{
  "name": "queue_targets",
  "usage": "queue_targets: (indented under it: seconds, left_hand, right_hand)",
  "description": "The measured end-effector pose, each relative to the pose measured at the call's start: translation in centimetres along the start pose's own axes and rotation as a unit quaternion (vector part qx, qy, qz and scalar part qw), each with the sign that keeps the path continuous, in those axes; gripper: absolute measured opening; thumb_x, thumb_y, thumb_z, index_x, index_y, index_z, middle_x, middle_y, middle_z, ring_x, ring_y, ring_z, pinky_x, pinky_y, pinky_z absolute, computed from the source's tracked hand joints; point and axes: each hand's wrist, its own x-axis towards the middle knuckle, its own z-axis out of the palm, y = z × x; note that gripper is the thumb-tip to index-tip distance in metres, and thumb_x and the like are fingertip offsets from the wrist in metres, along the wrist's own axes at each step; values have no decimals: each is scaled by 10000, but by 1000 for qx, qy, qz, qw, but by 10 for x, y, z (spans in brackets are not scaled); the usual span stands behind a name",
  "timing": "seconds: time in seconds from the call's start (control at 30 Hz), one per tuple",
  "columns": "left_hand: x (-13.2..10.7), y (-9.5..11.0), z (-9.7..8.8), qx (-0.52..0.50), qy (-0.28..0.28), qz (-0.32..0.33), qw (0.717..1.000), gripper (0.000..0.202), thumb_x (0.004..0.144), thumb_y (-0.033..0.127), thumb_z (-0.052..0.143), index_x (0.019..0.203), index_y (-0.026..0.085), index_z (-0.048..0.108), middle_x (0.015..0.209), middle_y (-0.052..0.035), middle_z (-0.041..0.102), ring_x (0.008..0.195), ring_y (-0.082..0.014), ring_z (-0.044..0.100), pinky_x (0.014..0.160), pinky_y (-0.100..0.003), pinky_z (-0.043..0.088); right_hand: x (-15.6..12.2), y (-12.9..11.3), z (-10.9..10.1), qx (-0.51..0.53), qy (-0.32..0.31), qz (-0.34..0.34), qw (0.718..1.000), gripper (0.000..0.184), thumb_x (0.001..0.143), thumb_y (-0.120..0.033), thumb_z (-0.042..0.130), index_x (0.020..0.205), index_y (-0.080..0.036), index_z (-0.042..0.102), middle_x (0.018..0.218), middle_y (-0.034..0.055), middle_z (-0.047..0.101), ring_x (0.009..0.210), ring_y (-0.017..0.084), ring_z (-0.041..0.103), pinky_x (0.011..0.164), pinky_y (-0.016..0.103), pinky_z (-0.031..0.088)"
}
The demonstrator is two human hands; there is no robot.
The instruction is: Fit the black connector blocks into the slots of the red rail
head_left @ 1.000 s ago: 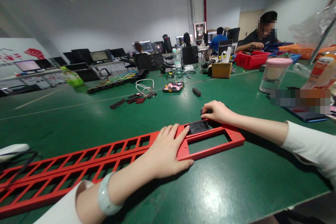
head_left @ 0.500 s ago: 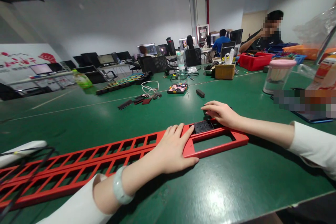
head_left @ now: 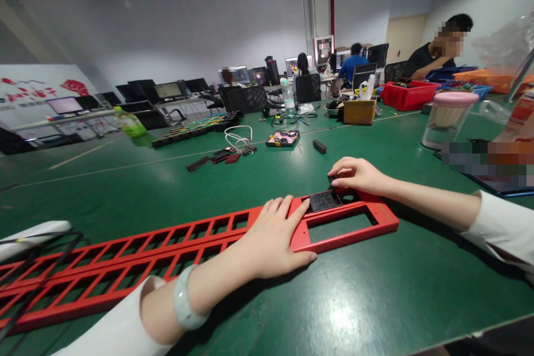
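Note:
A long red slotted frame point(head_left: 354, 232) lies across the table. My left hand point(head_left: 273, 239) rests flat on it with fingers spread, the fingertips beside a black block with small holes point(head_left: 324, 201) that sits in the far opening. Just past the frame's far right edge, my right hand point(head_left: 359, 176) pinches a small black part point(head_left: 332, 177) between thumb and fingers. Most of that part is hidden by the fingers, so I cannot tell its kind. The near opening at the frame's right end shows green table through it.
Beyond the frame are a small black bar point(head_left: 319, 146), a tray of small parts point(head_left: 282, 138) and dark pieces near a white cable point(head_left: 238, 140). A pink-lidded cup point(head_left: 448, 122) stands right. Black cables point(head_left: 62, 250) cross the frame's left end. A person point(head_left: 438, 53) sits across the table.
My right hand has lifted slightly and moved right, off the frame's far opening, with the small black part now showing at its fingertips. My left hand stays on the frame.

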Motion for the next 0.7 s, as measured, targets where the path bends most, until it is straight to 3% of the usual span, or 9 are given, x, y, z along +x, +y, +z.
queue_targets:
  seconds: [0.13,0.3,0.7]
  left_hand:
    - [1,0,-1,-5,-3,0,1000,890,702,647,482,1404,205,160,1413,-189,248,1283,-371,225,1022,-506,191]
    - [2,0,-2,-11,1,0,1000,895,691,648,495,1401,207,174,1415,-185,244,1278,-376,232,1022,-505,193]
    - [2,0,-1,-12,0,1,1000,889,698,648,490,1401,204,176,1407,-197,247,1275,-383,237,1018,-511,202]
  right_hand:
    - [7,4,-13,89,-91,77,989,487,594,-320,729,1017,-136,572,694,-31,517,634,95,506,603,239,410]
    - [7,1,-20,80,-164,78,980,381,582,-312,739,871,-124,578,650,-46,490,567,69,440,520,208,321]
    - [4,-1,-17,6,-208,39,977,421,550,-344,762,839,-136,538,522,-85,433,478,66,396,455,207,283]
